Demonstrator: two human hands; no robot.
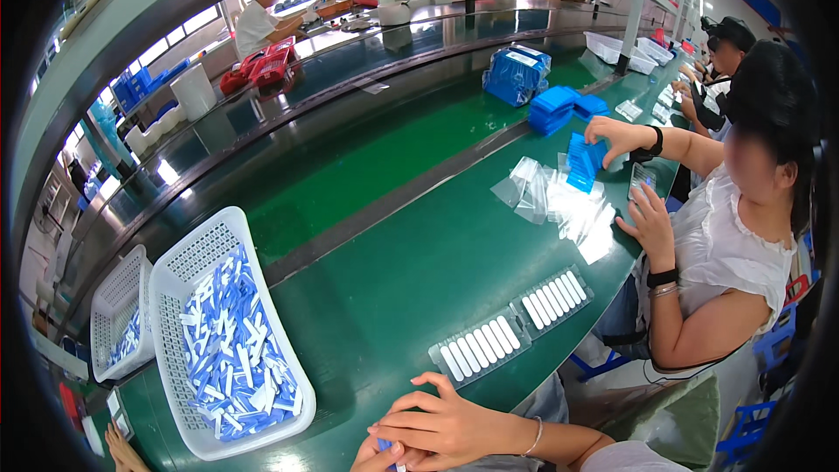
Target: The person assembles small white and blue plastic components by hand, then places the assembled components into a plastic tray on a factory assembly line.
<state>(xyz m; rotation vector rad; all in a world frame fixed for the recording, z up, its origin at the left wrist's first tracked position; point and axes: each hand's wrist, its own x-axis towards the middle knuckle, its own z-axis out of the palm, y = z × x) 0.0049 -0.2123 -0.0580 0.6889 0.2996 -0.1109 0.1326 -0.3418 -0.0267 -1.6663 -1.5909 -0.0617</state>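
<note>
At the lower edge my left hand (374,457) is closed around a small blue-and-white plastic stick (384,445), which shows only in part between the fingers. My right hand (450,424) comes over it from the right, its fingers bent and closed around the same stick; the index finger is raised. Just beyond the hands lies a clear plastic tray (483,349) with a row of white sticks. A second clear tray (557,299), filled alike, adjoins it to the right. Left of my hands stands a white perforated basket (162,297) heaped with loose blue-and-white sticks (236,350).
A smaller white basket (103,315) stands further left, beside another person's hand (122,450). On the right a co-worker (721,236) handles blue trays (581,162) above clear plastic bags (577,218). Blue stacks (552,109) and a wrapped blue bundle (516,76) are farther back.
</note>
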